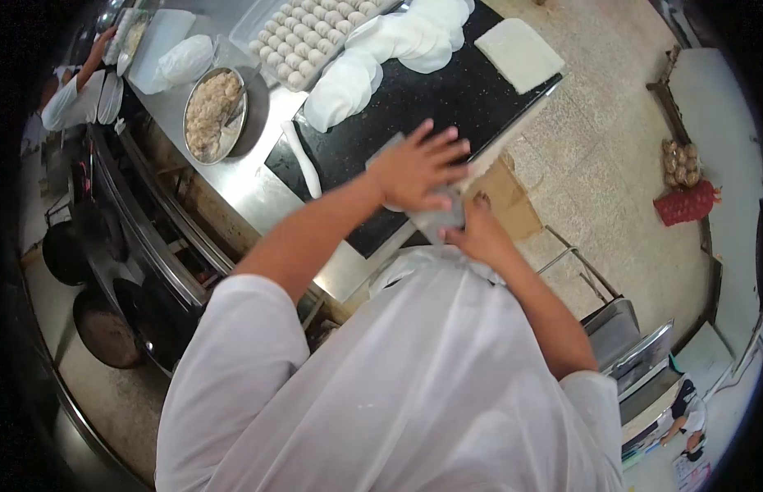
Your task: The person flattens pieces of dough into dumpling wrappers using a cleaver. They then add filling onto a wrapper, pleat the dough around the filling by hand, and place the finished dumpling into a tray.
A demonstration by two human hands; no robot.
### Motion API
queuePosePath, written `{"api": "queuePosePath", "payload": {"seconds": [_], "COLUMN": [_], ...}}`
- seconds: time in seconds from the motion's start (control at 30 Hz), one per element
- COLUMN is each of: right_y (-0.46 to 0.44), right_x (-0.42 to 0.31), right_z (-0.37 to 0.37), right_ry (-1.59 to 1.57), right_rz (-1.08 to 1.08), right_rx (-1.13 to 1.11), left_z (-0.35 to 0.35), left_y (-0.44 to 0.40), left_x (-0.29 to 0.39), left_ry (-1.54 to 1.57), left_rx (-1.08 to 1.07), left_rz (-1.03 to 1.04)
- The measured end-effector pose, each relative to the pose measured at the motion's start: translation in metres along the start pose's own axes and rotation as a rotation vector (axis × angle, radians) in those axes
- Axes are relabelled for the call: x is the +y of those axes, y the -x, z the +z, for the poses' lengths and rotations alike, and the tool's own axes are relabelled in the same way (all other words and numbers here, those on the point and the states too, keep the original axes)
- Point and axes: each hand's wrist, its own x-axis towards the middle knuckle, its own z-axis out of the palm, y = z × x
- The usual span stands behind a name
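- Spreading fingers of left hand (418,168) wide, slightly blurred, over near part of black work surface (435,98); read grip as open.
- Gripping grey flat piece (447,216) between thumb and fingers of right hand (482,232), just beside left hand, at near edge of surface; cannot tell its exact kind, being blurred and partly hidden.
- Note white rolling pin (302,160) left of left hand, along left edge of black surface.
- Record round white wrappers (344,86) overlapping beyond hands, beside tray (252,25) of round pale pieces (303,45) in rows.
- Log white square slab (519,56) at far right corner of black surface.
- Find metal bowl (236,141) on steel counter (170,109), left of pin, holding pale mixture (207,111) and a utensil (235,111).
- Observe another person (86,94) at upper left, well apart.
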Motion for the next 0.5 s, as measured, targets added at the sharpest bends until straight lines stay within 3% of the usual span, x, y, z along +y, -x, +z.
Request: {"api": "queuePosePath", "payload": {"seconds": [0.07,0.1,0.17,0.2,0.37,0.5], "right_y": [0.020,0.010,0.013,0.012,-0.040,-0.008], "right_x": [0.022,0.023,0.010,0.004,-0.028,-0.006], "right_z": [0.023,0.013,-0.015,-0.030,-0.091,-0.031], "right_ry": [0.038,0.040,-0.050,-0.058,0.111,-0.112], "right_rz": [-0.241,-0.235,0.121,0.140,0.106,-0.046], "right_rx": [0.289,0.290,0.081,0.082,-0.002,-0.017], "left_z": [0.001,0.004,0.007,-0.007,-0.021,-0.011], "left_y": [-0.001,-0.013,-0.028,-0.038,-0.055,-0.006], "left_x": [0.029,0.020,0.018,0.014,-0.032,0.005], "left_ry": [0.025,0.029,-0.069,-0.062,-0.117,-0.032], "left_rx": [-0.027,-0.025,0.028,0.030,0.167,0.084], "left_rz": [0.088,0.093,0.090,0.043,-0.060,-0.092]}}
